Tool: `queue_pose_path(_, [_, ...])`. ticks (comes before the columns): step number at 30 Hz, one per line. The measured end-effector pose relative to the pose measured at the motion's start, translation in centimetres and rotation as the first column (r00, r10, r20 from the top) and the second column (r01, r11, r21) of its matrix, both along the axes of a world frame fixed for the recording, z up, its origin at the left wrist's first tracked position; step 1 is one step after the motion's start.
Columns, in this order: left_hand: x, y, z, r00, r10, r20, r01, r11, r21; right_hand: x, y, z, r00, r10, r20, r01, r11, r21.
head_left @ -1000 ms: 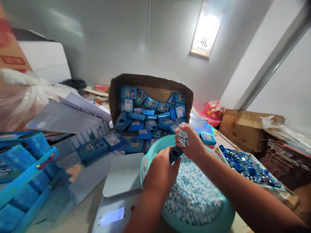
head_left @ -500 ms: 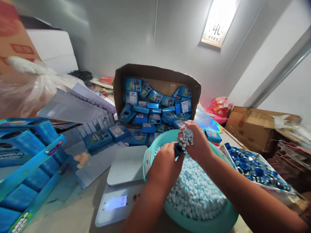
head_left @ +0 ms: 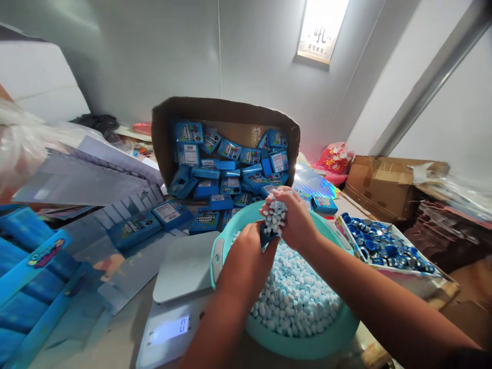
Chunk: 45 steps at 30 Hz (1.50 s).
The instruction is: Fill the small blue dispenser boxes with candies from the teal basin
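My left hand (head_left: 246,259) is wrapped round a small dark blue container (head_left: 266,237), held over the teal basin (head_left: 303,348). Cupped at the container's mouth, my right hand (head_left: 296,218) grips a handful of small white and pale blue candies (head_left: 275,215). The container is mostly hidden by my fingers and the handful, so how full it is cannot be seen. More of the same candies (head_left: 298,297) fill the basin beneath both hands. Left of the basin stands a digital scale (head_left: 186,269), its lit display reading 0.
An open cardboard box (head_left: 226,105) behind the basin holds many blue candy packs, with several more (head_left: 134,228) lying outside it. On the right is a tray of blue and silver caps (head_left: 388,243). Blue display cartons (head_left: 34,277) stand at left. Brown cartons (head_left: 378,187) sit at back right.
The whole view has shifted, so everything appears farther left. My right hand has tipped the candies closer over the container's mouth, covering more of it. The scale still reads 0.
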State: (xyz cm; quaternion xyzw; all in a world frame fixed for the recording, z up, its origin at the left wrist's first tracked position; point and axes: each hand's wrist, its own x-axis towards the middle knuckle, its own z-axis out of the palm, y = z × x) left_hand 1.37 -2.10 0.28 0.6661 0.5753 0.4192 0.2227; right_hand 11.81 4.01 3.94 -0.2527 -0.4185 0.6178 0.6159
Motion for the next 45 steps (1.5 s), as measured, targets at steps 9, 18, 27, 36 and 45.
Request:
queue_pose_path(9, [0.09, 0.16, -0.43, 0.998, 0.056, 0.026, -0.056, 0.998, 0.021, 0.18, -0.32, 0.15, 0.999, 0.033, -0.034, -0.034, 0.999, -0.033])
queue_pose_path(18, [0.07, 0.06, -0.46, 0.998, 0.052, 0.04, -0.056, 0.992, 0.113, 0.21, -0.61, 0.37, 0.996, 0.067, -0.064, -0.069, 0.997, -0.032])
queue_pose_path(27, [0.26, -0.19, 0.13, 0.993, 0.1, 0.065, -0.1, 0.995, 0.002, 0.42, -0.78, 0.27, 0.992, 0.099, -0.072, -0.102, 0.994, -0.028])
queue_pose_path(36, [0.22, -0.27, -0.05, 0.994, 0.096, 0.056, -0.097, 0.995, 0.025, 0.43, -0.82, 0.37, 0.992, 0.105, -0.071, -0.107, 0.994, -0.032])
queue_pose_path(45, [0.14, -0.17, -0.22, 0.997, 0.06, 0.05, -0.064, 0.995, 0.074, 0.39, -0.59, 0.07, 0.991, 0.11, -0.076, -0.111, 0.994, -0.014])
